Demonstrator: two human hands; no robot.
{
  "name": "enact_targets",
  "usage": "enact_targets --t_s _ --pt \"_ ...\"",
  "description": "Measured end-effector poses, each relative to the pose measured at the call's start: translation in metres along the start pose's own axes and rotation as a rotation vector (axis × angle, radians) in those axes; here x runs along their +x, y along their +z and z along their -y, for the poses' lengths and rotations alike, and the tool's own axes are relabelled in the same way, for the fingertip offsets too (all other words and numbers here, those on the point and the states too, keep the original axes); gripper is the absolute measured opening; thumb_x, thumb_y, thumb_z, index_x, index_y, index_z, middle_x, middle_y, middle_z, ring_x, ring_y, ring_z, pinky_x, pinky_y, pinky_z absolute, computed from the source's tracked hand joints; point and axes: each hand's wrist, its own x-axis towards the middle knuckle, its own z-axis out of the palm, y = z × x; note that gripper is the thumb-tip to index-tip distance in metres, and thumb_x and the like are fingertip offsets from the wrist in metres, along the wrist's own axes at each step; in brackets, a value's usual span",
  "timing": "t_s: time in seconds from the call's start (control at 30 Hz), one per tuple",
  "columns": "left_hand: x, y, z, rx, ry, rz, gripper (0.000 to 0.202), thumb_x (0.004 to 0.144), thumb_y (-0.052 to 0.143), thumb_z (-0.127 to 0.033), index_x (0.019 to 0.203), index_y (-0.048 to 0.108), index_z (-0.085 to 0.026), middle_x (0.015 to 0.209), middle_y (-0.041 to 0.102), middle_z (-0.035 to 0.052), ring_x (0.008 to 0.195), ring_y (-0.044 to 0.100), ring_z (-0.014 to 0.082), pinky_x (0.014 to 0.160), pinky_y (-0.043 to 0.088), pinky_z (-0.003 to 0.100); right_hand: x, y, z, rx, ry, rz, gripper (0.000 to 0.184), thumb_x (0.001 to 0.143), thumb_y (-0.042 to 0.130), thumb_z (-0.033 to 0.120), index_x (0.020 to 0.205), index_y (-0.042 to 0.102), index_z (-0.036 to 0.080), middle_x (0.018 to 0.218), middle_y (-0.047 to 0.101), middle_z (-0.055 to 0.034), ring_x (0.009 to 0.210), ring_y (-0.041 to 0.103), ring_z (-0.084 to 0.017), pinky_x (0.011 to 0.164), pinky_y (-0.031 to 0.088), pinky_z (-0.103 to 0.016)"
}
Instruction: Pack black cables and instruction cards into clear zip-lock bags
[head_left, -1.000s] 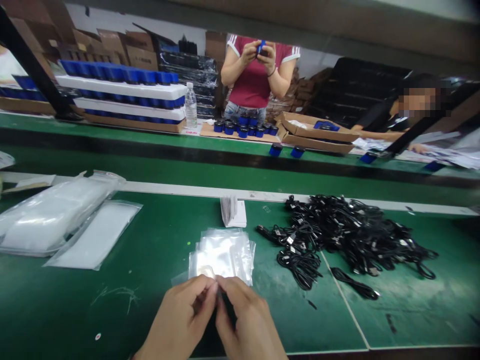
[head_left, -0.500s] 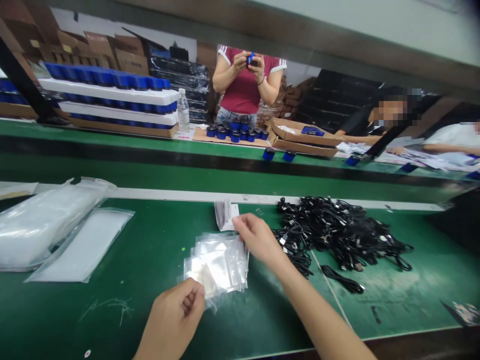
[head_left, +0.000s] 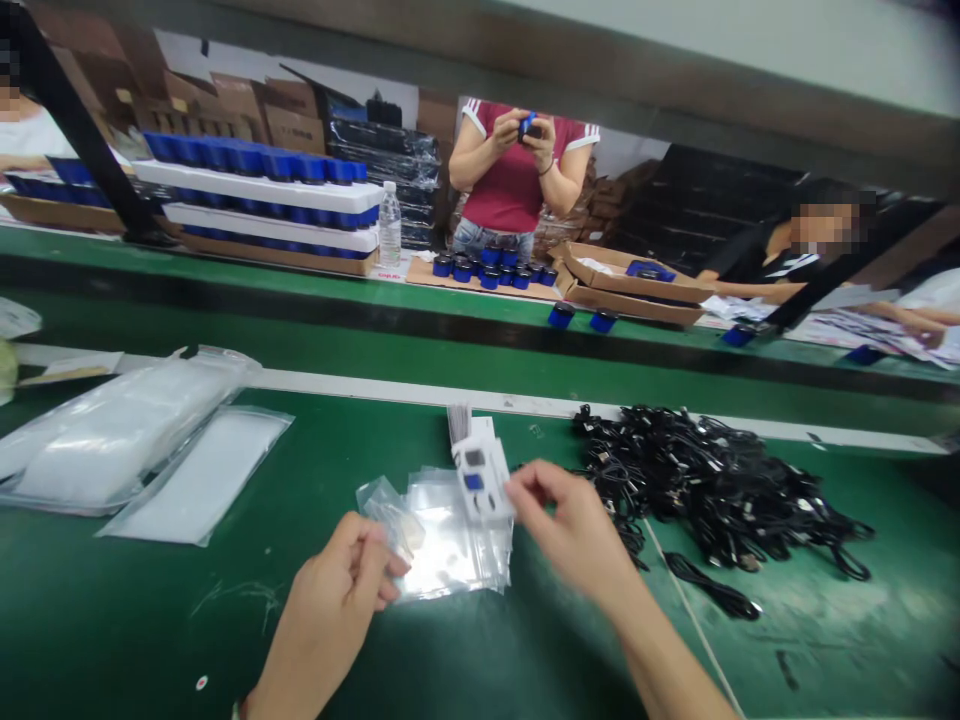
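My left hand (head_left: 349, 575) pinches a small clear plastic bag (head_left: 386, 512), lifted a little above a pile of the same clear bags (head_left: 457, 545) on the green table. My right hand (head_left: 574, 525) holds a small white printed card (head_left: 482, 480) by its edge, just above the pile. Behind the card stands a short stack of white cards (head_left: 469, 425). A heap of coiled black cables (head_left: 712, 490) lies to the right of my right hand.
Larger packs of clear bags (head_left: 127, 430) lie at the left. Beyond a green conveyor (head_left: 375, 340), a person in a red shirt (head_left: 517, 165) handles a blue cap over a board of blue jars (head_left: 491, 268). Trays of blue jars (head_left: 255, 190) and a water bottle (head_left: 390, 225) stand at the far left.
My right hand reached to the card stack and came back holding one white card. My left hand kept its bag and raised it slightly.
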Motion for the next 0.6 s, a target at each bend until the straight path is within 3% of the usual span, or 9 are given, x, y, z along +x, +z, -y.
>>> enact_targets --t_s 0.1,0.17,0.23,0.3,0.37,0.43,0.53,0.6 --pt "0.003 -0.001 -0.004 0.017 0.034 -0.092 0.026 0.088 0.034 -0.044 0.077 0.046 -0.024 0.072 0.068 -0.0009 0.059 0.066 0.0152 0.056 0.051 0.025 -0.040 0.017 0.015 -0.044 -0.187 0.131 0.018 0.086 0.046 0.020 0.070 0.056 0.019 0.066 0.059 0.0003 0.061 0.055 -0.014 0.057 0.038 -0.023" --pt "0.003 0.001 -0.008 0.146 0.097 -0.199 0.025 0.087 0.034 -0.041 0.073 0.045 -0.024 0.062 0.063 -0.0035 0.052 0.062 0.0150 0.051 0.047 0.024 -0.053 0.033 0.020 -0.066 -0.250 0.181 0.017 0.085 0.046 0.017 0.072 0.056 0.020 0.068 0.059 -0.0004 0.061 0.055 -0.014 0.057 0.039 -0.023" --pt "0.002 0.003 -0.010 0.271 0.166 -0.313 0.023 0.086 0.034 -0.038 0.070 0.043 -0.025 0.047 0.051 -0.0072 0.042 0.054 0.0144 0.045 0.041 0.023 -0.059 0.050 0.021 -0.020 -0.272 0.156 0.017 0.085 0.046 0.015 0.074 0.058 0.020 0.069 0.059 -0.0011 0.063 0.057 -0.015 0.058 0.041 -0.024" --pt "0.002 0.004 -0.012 0.318 0.196 -0.385 0.022 0.086 0.034 -0.037 0.069 0.042 -0.025 0.042 0.042 -0.0092 0.037 0.049 0.0139 0.041 0.037 0.023 -0.064 0.069 0.019 0.107 -0.232 0.029 0.010 0.082 0.051 0.018 0.087 0.059 0.021 0.076 0.061 -0.0026 0.070 0.058 -0.017 0.063 0.046 -0.026" --pt "0.002 0.003 -0.013 0.308 0.192 -0.422 0.023 0.087 0.033 -0.037 0.069 0.040 -0.025 0.043 0.041 -0.0093 0.038 0.049 0.0134 0.041 0.037 0.021 -0.072 0.091 0.016 0.308 -0.133 -0.112 0.037 0.074 0.063 0.025 0.110 0.053 0.021 0.092 0.062 -0.0063 0.078 0.060 -0.019 0.071 0.050 -0.030" --pt "0.002 0.001 -0.014 0.285 0.187 -0.446 0.023 0.088 0.032 -0.036 0.070 0.040 -0.025 0.046 0.043 -0.0087 0.040 0.050 0.0128 0.041 0.038 0.020 -0.082 0.112 0.013 0.558 -0.013 -0.102 0.062 0.067 0.070 0.038 0.121 0.045 0.019 0.098 0.063 -0.0097 0.074 0.063 -0.020 0.066 0.053 -0.031" --pt "0.000 -0.003 -0.015 0.277 0.204 -0.442 0.023 0.088 0.034 -0.035 0.071 0.044 -0.024 0.048 0.047 -0.0080 0.041 0.050 0.0118 0.043 0.039 0.019 -0.090 0.126 0.011 0.738 0.157 0.084 0.034 0.078 0.058 0.047 0.093 0.057 0.017 0.067 0.066 -0.0050 0.048 0.060 -0.015 0.042 0.048 -0.023" --pt "-0.001 -0.005 -0.016 0.321 0.224 -0.431 0.023 0.087 0.037 -0.034 0.070 0.047 -0.023 0.047 0.050 -0.0079 0.041 0.051 0.0112 0.044 0.039 0.019 -0.087 0.118 0.011 0.609 0.164 0.036 0.027 0.085 0.052 0.041 0.072 0.056 0.018 0.050 0.059 -0.0007 0.040 0.056 -0.014 0.040 0.044 -0.022"
